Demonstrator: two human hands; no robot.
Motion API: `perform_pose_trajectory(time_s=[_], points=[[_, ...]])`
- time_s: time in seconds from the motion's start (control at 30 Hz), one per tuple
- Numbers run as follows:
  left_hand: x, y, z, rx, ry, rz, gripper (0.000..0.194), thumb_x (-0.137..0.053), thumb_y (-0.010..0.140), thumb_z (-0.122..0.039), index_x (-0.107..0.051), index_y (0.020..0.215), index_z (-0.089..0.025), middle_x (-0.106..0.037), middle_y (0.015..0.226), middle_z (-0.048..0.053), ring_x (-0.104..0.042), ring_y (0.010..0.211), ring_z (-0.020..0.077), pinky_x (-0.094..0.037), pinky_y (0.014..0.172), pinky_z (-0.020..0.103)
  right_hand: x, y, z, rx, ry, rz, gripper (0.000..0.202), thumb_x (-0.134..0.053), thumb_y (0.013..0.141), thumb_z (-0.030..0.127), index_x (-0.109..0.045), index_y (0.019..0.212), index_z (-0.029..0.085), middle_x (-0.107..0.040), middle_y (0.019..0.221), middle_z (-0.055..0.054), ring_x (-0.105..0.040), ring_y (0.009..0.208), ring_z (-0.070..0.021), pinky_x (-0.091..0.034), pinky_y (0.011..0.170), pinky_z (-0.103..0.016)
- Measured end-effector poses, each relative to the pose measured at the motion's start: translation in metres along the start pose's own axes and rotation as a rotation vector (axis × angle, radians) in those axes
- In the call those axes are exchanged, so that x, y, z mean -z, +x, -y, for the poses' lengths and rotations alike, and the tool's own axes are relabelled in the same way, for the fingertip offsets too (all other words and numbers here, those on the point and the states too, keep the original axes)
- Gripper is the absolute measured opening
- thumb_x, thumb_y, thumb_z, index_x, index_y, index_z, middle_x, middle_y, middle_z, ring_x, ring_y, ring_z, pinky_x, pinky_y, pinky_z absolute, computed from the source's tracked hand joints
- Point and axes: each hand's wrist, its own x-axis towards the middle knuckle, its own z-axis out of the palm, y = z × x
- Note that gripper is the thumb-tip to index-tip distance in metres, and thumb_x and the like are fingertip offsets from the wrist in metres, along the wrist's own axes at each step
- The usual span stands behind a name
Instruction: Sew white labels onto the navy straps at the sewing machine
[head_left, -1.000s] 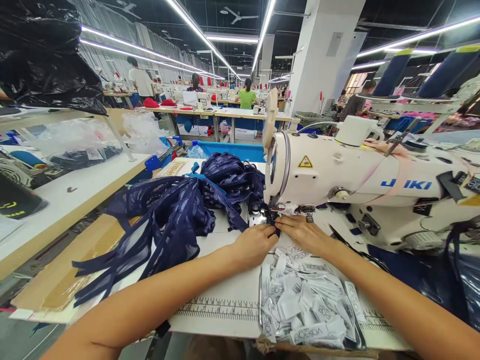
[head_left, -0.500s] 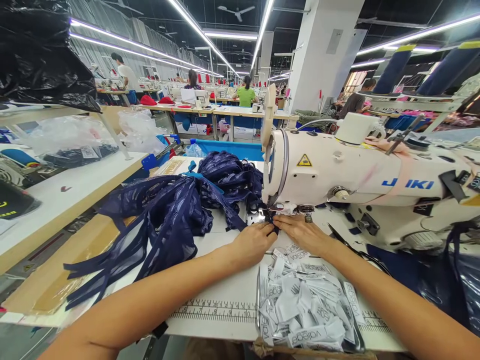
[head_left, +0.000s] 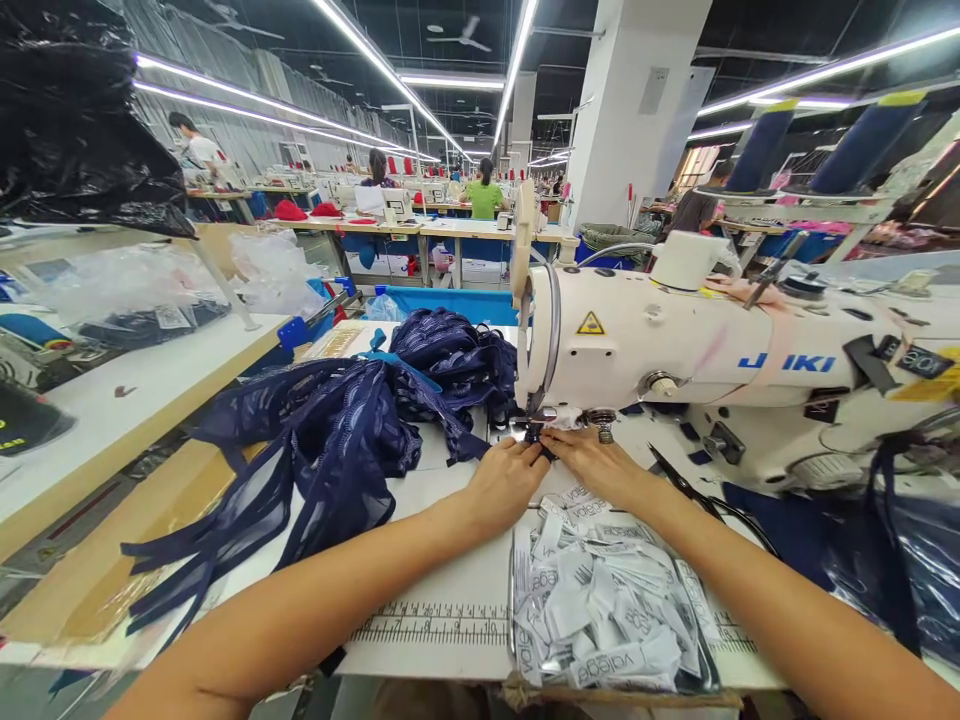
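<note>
My left hand [head_left: 508, 482] lies just in front of the presser foot of a white sewing machine [head_left: 592, 325], its fingers bent and pressed together on a small piece of navy fabric. Close on the other side of the foot, my right hand [head_left: 589, 458] holds the same fabric with its fingertips. Most of that piece is hidden under the fingers and the machine head. A tied bundle of navy lace garments [head_left: 352, 425] with loose straps lies left of my left hand. Below my hands stands a clear tray heaped with white printed labels [head_left: 600, 610].
Black scissors [head_left: 701, 495] lie right of my right hand, beside navy fabric [head_left: 784, 530]. A ruler strip [head_left: 435, 625] runs along the table's front edge. Thread cones [head_left: 761, 150] stand above the machine. A white side table [head_left: 150, 385] is at left; people sit at machines further back.
The whole view has shifted slightly, with the machine and table appearing a little further left. Both hands stay at the presser foot, in nearly the same pose.
</note>
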Motion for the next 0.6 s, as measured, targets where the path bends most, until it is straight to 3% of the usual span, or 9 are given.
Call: perform_pose_trajectory(time_s=[0.23, 0.37, 0.47, 0.6], points=[[0.004, -0.005, -0.001, 0.012, -0.034, -0.001, 0.026, -0.045, 0.077, -0.004, -0.055, 0.100, -0.009, -0.064, 0.101, 0.011, -0.057, 0.094, 0.0217, -0.042, 0.078, 0.034, -0.004, 0.002, 0.000, -0.058, 0.079, -0.029, 0.042, -0.039, 0.078, 0.003, -0.054, 0.117, 0.012, -0.061, 0.113, -0.013, -0.060, 0.093, -0.0223, -0.050, 0.076, -0.035], [0.009, -0.013, 0.014, -0.022, -0.112, 0.019, 0.024, -0.043, 0.081, -0.007, -0.057, 0.100, -0.013, -0.064, 0.102, 0.008, -0.055, 0.098, 0.0204, -0.038, 0.083, 0.036, -0.007, 0.001, 0.001, -0.055, 0.146, -0.090, 0.033, -0.041, 0.082, 0.010, -0.060, 0.108, 0.015, -0.061, 0.109, -0.012, -0.059, 0.093, -0.0221, -0.050, 0.076, -0.035], [0.011, -0.016, 0.028, 0.020, -0.186, 0.050, 0.027, -0.045, 0.079, -0.004, -0.059, 0.098, -0.014, -0.065, 0.098, 0.006, -0.056, 0.093, 0.0182, -0.037, 0.082, 0.034, -0.007, -0.001, 0.005, -0.029, 0.239, -0.160, 0.028, -0.041, 0.084, 0.015, -0.063, 0.101, 0.016, -0.062, 0.101, -0.010, -0.060, 0.084, -0.0196, -0.051, 0.069, -0.032], [0.009, -0.018, 0.033, 0.087, -0.203, 0.042, 0.034, -0.044, 0.076, -0.003, -0.060, 0.104, -0.014, -0.061, 0.098, 0.006, -0.051, 0.094, 0.0198, -0.038, 0.078, 0.033, -0.010, -0.001, 0.010, 0.018, 0.318, -0.241, 0.027, -0.040, 0.084, 0.014, -0.064, 0.096, 0.014, -0.061, 0.093, -0.011, -0.058, 0.080, -0.0193, -0.051, 0.071, -0.035]])
